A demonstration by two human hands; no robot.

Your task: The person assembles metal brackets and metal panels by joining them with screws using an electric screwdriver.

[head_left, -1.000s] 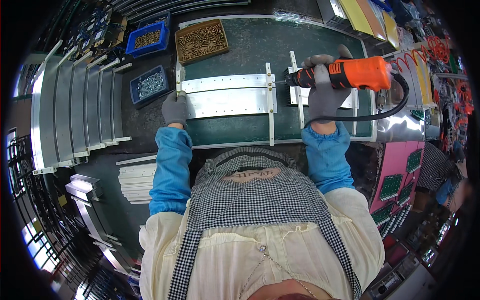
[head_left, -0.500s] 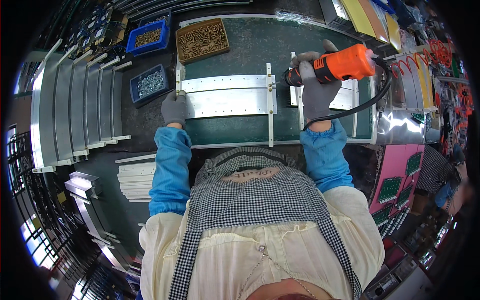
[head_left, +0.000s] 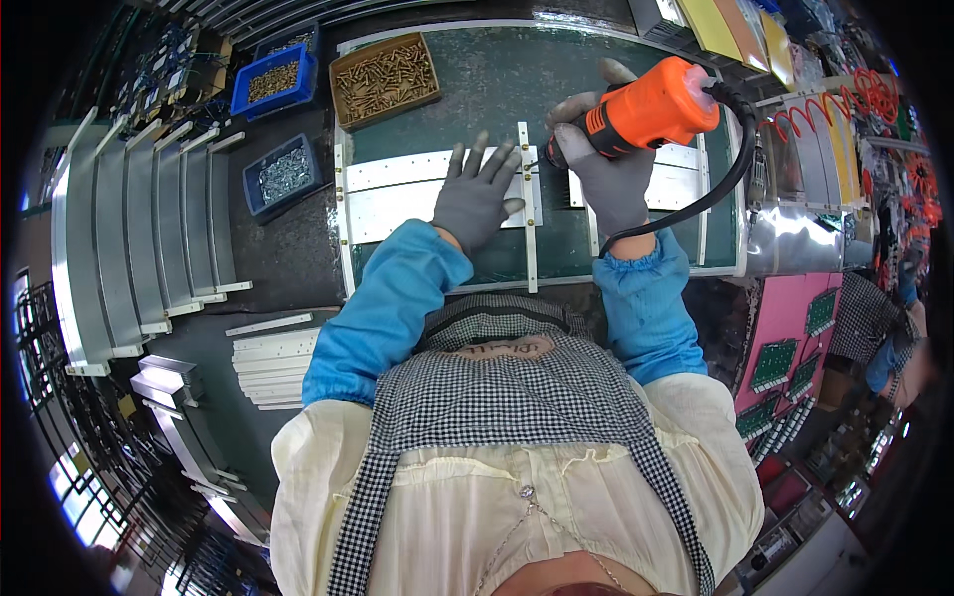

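Observation:
My left hand (head_left: 474, 199), in a grey glove, lies flat with spread fingers over the right part of two silver metal plates (head_left: 383, 209). A narrow white strip (head_left: 530, 243) crosses the plates' right end, with brass-coloured screws along it. Another white strip (head_left: 343, 214) crosses their left end. My right hand (head_left: 608, 179), gloved too, is wrapped round an orange and black power screwdriver (head_left: 651, 107). The tool points left, its tip close to the right strip; whether it touches a screw I cannot tell. A black cable (head_left: 730, 204) curves from its back end.
A cardboard box of brass-coloured screws (head_left: 386, 81) stands at the far left of the green work surface, beside blue bins (head_left: 273, 81) (head_left: 282, 175) of small fasteners. Finished-looking metal panels (head_left: 129, 228) lean at left. Another plate (head_left: 679, 179) lies right. Circuit boards (head_left: 773, 366) rest on pink sheet.
My left hand has moved right from the plates' left end and now spreads over them near the right strip. The screwdriver in my right hand has shifted slightly left and tilted.

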